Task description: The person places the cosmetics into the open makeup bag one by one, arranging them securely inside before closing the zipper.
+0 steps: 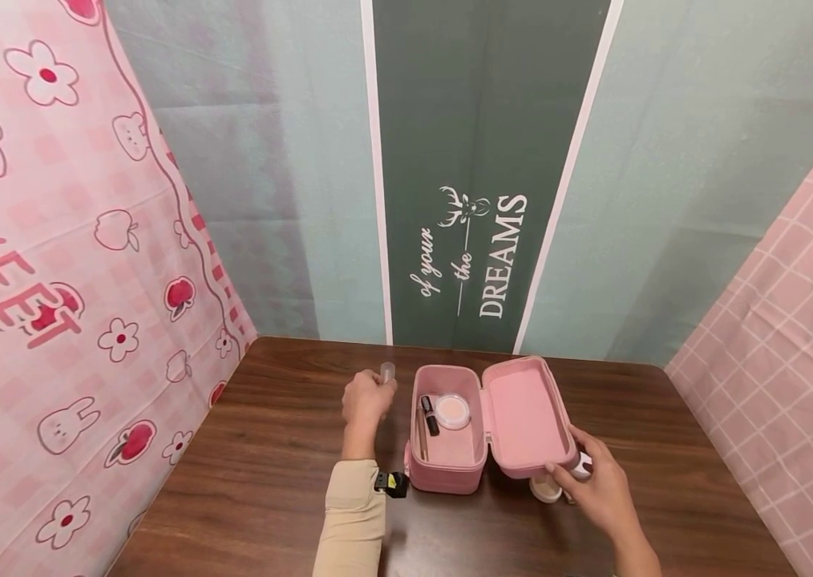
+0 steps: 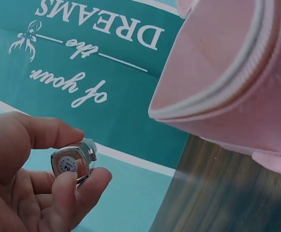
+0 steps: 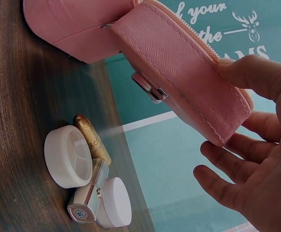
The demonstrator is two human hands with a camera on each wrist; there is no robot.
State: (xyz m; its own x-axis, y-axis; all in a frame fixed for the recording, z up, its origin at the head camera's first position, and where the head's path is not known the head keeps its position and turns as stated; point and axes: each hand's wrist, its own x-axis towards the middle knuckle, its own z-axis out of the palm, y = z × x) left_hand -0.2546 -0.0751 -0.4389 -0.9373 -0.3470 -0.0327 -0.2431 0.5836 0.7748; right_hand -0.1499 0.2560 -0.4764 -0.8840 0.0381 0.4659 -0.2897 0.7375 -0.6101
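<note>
My left hand [image 1: 369, 398] pinches a small square cosmetic tube [image 2: 72, 160] between thumb and fingertips. One end of the tube carries a round sticker; its other end looks clear in the head view. This hand is just left of an unzipped pink cosmetic case [image 1: 447, 478]. Inside the case lie a round powder compact [image 1: 453, 411], a short black tube [image 1: 430, 416] and a slim brown stick [image 1: 422, 433]. On the right, my right hand [image 1: 597, 483] grips the case's lid [image 1: 527, 413] at its outer corner, the thumb on the zipped rim and fingers against the other side.
Below the raised lid stand a white round jar [image 3: 65, 157], a gold tube [image 3: 93, 140], a clear square tube [image 3: 84, 200] and a white-lidded jar [image 3: 117, 203], close together on the brown wooden table [image 1: 248, 481]. Printed cloths [image 1: 320, 240] hang behind and at the sides.
</note>
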